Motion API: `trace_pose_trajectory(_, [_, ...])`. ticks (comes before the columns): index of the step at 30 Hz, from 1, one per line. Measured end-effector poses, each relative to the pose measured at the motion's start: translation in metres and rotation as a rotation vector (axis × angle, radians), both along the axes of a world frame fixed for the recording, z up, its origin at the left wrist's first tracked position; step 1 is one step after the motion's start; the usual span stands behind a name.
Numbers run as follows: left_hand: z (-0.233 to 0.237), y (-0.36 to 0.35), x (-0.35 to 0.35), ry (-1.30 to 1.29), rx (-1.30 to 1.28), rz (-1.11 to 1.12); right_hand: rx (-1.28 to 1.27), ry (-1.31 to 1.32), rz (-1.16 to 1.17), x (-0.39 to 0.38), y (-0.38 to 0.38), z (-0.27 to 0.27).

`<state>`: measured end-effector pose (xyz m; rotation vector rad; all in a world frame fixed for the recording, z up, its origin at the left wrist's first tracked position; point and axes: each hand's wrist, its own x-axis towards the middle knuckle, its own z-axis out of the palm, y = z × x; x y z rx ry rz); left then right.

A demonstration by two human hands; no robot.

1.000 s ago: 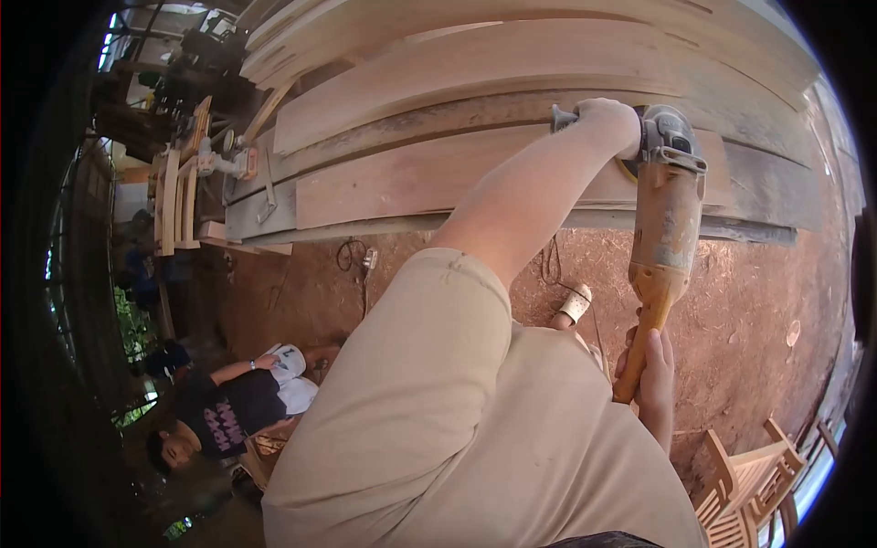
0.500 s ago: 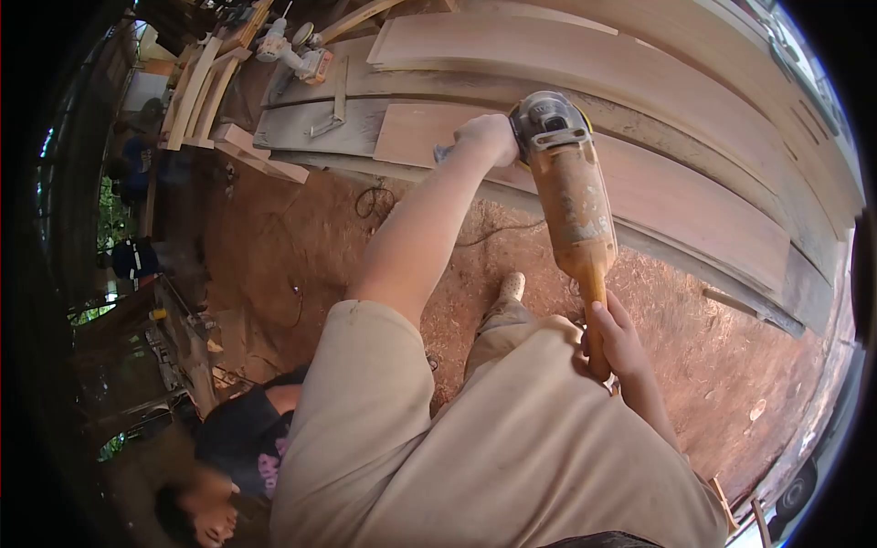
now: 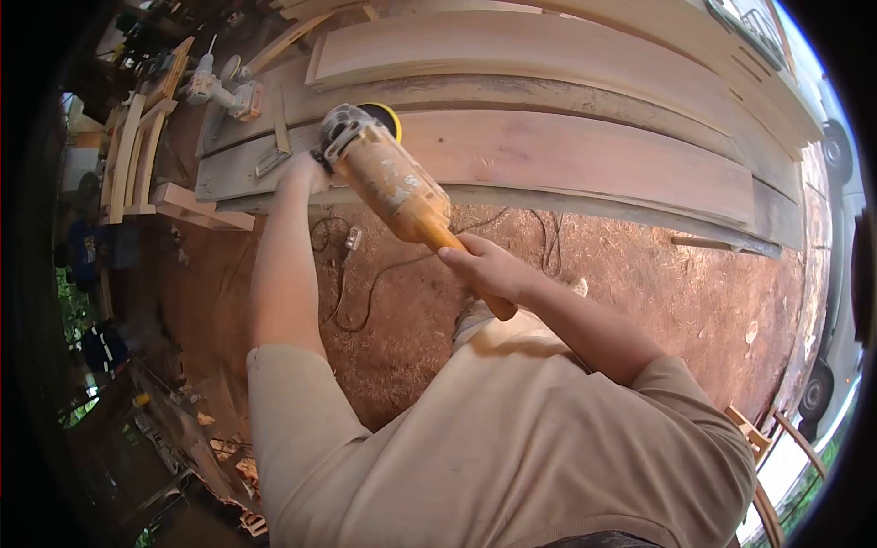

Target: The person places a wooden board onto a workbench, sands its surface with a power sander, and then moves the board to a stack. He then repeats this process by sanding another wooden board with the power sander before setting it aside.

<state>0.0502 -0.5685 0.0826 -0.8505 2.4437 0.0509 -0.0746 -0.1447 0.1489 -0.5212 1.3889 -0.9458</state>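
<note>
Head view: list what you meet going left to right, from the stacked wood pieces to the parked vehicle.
Stacked wood pieces → small power tool lying on the bench → left hand → grinder → right hand → parked vehicle.

the left hand (image 3: 306, 172) is curled shut at the upper left on a straight, outstretched arm, while the right hand (image 3: 484, 268) is fisted near the centre, elbow bent.
</note>
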Motion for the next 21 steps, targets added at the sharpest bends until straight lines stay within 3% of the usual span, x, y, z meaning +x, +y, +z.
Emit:
trace_pose_trajectory(2, [-0.037, -0.034, 0.029, 0.023, 0.011, -0.093, 0.015, -0.005, 0.017, -0.004, -0.003, 0.001])
trace_pose_trajectory(3, [-0.076, -0.055, 0.046, 0.333, 0.319, 0.062, 0.030, -0.013, 0.052, -0.007, 0.000, 0.001])
trace_pose_trajectory(4, [-0.068, -0.036, 0.034, 0.632, 0.637, 0.225, 0.041, -0.018, 0.026, -0.013, 0.005, 0.003])
trace_pose_trajectory(5, [-0.057, -0.018, 0.028, 0.466, 0.454, 0.144, 0.061, 0.062, 0.085, -0.020, 0.013, 0.007])
trace_pose_trajectory(7, [0.044, 0.080, -0.015, 0.103, 0.100, -0.056, 0.097, 0.136, 0.142, -0.032, 0.033, 0.016])
trace_pose_trajectory(10, [0.025, 0.107, -0.039, 0.069, 0.132, 0.019, 0.172, 0.182, 0.105, -0.047, 0.078, 0.028])
trace_pose_trajectory(11, [0.066, 0.150, -0.062, 0.134, 0.143, 0.128, 0.195, 0.159, 0.052, -0.052, 0.096, 0.032])
trace_pose_trajectory(12, [0.047, 0.155, -0.072, 0.144, 0.160, 0.136, 0.215, 0.137, -0.001, -0.057, 0.114, 0.034])
trace_pose_trajectory(14, [0.059, 0.195, -0.107, 0.163, 0.187, 0.198, 0.222, 0.139, -0.073, -0.064, 0.148, 0.036])
trace_pose_trajectory(16, [0.062, 0.231, -0.140, 0.234, 0.235, 0.191, 0.227, 0.139, -0.143, -0.071, 0.183, 0.039])
trace_pose_trajectory(18, [0.093, 0.273, -0.174, 0.206, 0.289, 0.185, 0.290, 0.159, -0.253, -0.080, 0.216, 0.046])
trace_pose_trajectory(21, [0.082, 0.317, -0.217, 0.234, 0.340, 0.121, 0.265, 0.171, -0.373, -0.091, 0.268, 0.039])
